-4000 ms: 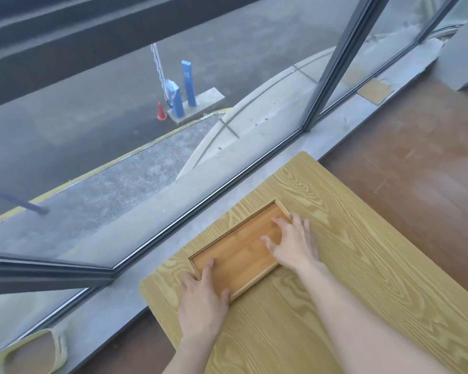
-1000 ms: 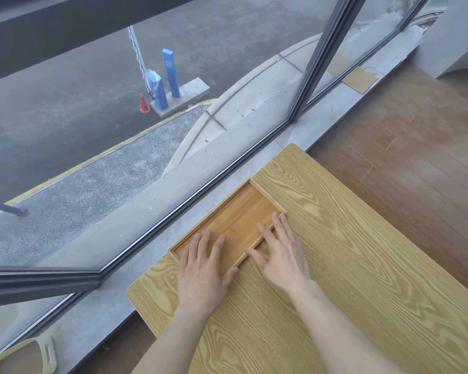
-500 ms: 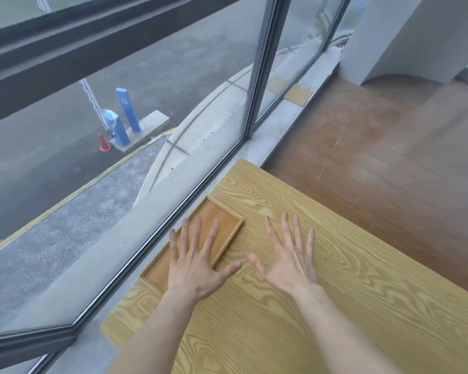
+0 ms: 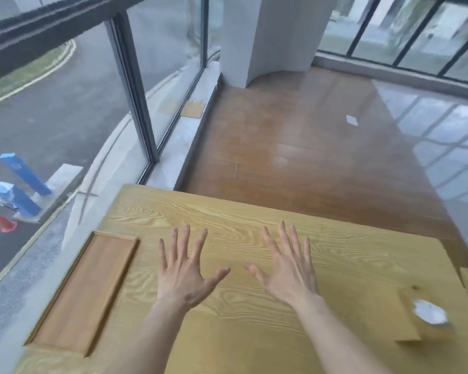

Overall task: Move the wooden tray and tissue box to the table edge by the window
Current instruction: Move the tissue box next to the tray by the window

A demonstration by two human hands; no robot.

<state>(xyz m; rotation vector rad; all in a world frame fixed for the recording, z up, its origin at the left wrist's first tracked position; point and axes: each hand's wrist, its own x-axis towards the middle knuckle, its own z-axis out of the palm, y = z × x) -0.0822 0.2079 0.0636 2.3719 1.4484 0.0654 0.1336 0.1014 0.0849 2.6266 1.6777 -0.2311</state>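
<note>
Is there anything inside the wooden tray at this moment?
No. The wooden tray lies empty at the window-side edge of the table, its whole floor visible. The left hand and right hand are open, clear of it. Nothing covers it.

A white pillar [image 4: 268,36] stands on the brown floor [image 4: 308,157] beyond the table [image 4: 254,217]. Left of the pillar, through the window [image 4: 65,103], lie a road, two blue posts [image 4: 25,175] and a red cone [image 4: 4,224]
</note>
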